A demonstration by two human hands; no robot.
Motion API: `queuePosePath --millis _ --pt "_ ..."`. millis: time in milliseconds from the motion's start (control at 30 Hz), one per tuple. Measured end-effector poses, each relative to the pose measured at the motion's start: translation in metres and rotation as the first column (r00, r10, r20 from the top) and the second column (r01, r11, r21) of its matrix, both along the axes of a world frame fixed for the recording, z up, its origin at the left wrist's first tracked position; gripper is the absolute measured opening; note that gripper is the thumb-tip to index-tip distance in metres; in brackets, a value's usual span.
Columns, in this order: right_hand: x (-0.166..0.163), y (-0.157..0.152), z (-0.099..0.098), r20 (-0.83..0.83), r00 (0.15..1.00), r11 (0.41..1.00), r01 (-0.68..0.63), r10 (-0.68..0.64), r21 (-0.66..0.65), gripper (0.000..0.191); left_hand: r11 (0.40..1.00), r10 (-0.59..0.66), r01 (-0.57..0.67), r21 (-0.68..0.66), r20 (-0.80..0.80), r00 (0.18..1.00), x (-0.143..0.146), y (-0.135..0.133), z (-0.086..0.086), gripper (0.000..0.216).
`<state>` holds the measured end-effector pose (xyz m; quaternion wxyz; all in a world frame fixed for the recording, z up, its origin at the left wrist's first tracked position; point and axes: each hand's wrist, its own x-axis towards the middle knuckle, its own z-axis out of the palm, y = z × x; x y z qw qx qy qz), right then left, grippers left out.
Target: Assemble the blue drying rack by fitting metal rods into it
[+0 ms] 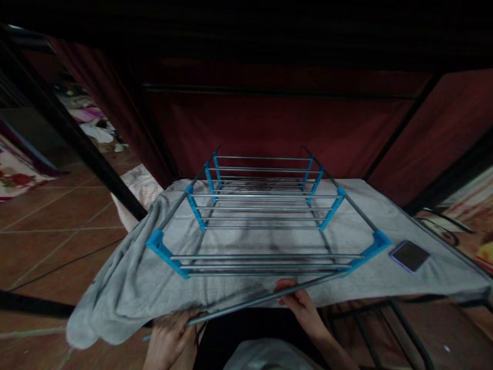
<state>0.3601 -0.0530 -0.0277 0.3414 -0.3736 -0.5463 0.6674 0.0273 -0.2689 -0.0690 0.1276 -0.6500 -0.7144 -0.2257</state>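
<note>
My left hand (pixel 170 333) is closed at the left end of a loose grey metal rod (pixel 246 303). A short grey tip shows beyond this hand's far side; I cannot tell whether it belongs to the same rod. My right hand (pixel 298 302) pinches the rod near its middle, fingers wrapped over it. The rod slants up to the right, and its far end meets or overlaps the front right blue plastic bracket (pixel 362 255). Beyond my hands lies a rack (pixel 265 208) of grey metal bars joined by blue brackets, a front left bracket (pixel 167 254) among them.
A grey blanket (pixel 127 288) covers the bed under the rack. A phone (pixel 410 255) lies on it at the right. Dark bed posts (pixel 73 123) and red curtains (pixel 269 123) surround it. Brown floor tiles (pixel 57 221) are at the left, a dark metal frame (pixel 408 329) lower right.
</note>
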Motion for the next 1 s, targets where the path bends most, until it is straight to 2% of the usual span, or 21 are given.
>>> queuePosePath --millis 133,233,333,433,567,700,833,933,1000 --pt "0.016 -0.002 0.001 -0.093 0.994 0.987 0.038 -0.053 -0.154 0.031 0.996 -0.091 0.090 -0.015 -0.077 0.993 -0.019 0.012 0.005 0.031" --pt "0.030 0.004 -0.008 -0.169 0.961 0.936 0.157 -0.218 -0.315 0.033 0.991 -0.130 0.127 -0.039 -0.090 0.987 -0.026 0.025 0.009 0.032" --pt "0.045 0.019 -0.018 -0.212 0.886 0.851 0.293 -0.413 -0.436 0.035 0.985 -0.146 0.137 -0.101 -0.086 0.986 -0.024 0.041 0.011 0.032" --pt "0.060 0.034 -0.023 -0.185 0.811 0.772 0.421 -0.556 -0.476 0.036 0.976 -0.186 0.173 -0.132 -0.088 0.979 -0.016 0.053 0.008 0.030" --pt "0.080 0.049 -0.027 -0.177 0.744 0.729 0.527 -0.644 -0.438 0.035 0.972 -0.215 0.203 -0.119 -0.092 0.972 -0.009 0.053 -0.002 0.025" --pt "0.094 0.059 -0.027 -0.173 0.715 0.709 0.571 -0.677 -0.413 0.033 0.981 -0.166 0.155 -0.112 -0.092 0.982 -0.014 0.038 -0.010 0.027" --pt "0.102 0.068 -0.025 -0.173 0.689 0.680 0.582 -0.704 -0.446 0.032 0.997 -0.045 0.040 -0.072 -0.064 0.997 -0.016 0.026 -0.002 0.030" --pt "0.106 0.068 -0.025 -0.196 0.697 0.689 0.549 -0.690 -0.474 0.032 0.994 0.096 -0.089 -0.056 0.129 0.987 -0.010 0.025 0.011 0.029" --pt "0.106 0.065 -0.027 -0.201 0.705 0.689 0.523 -0.680 -0.502 0.032 0.981 0.195 -0.180 -0.076 0.358 0.913 -0.001 0.029 0.018 0.032"
